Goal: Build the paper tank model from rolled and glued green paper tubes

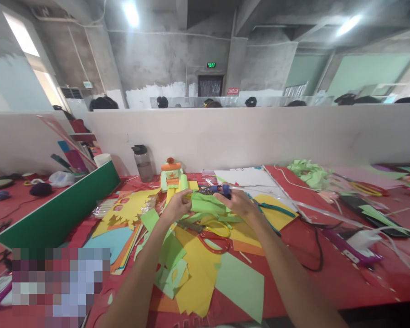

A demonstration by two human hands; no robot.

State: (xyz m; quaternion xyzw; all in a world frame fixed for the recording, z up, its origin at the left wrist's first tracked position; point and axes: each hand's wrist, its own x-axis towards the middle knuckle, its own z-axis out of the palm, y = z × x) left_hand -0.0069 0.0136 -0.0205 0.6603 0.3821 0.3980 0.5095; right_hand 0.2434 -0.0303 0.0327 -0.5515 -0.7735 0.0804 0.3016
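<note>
Right hand (237,201) grips blue glue gun (226,190) at back, maybe away from heat. Left hand (178,206) by green roll (183,181); can't tell if holding.

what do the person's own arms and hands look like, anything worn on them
The left hand and right hand are bare and ungloved. The left forearm and right forearm are slim and uncovered as far as they show, with no visible markings. Small details, such as thin rings, are too blurred to tell.
</note>
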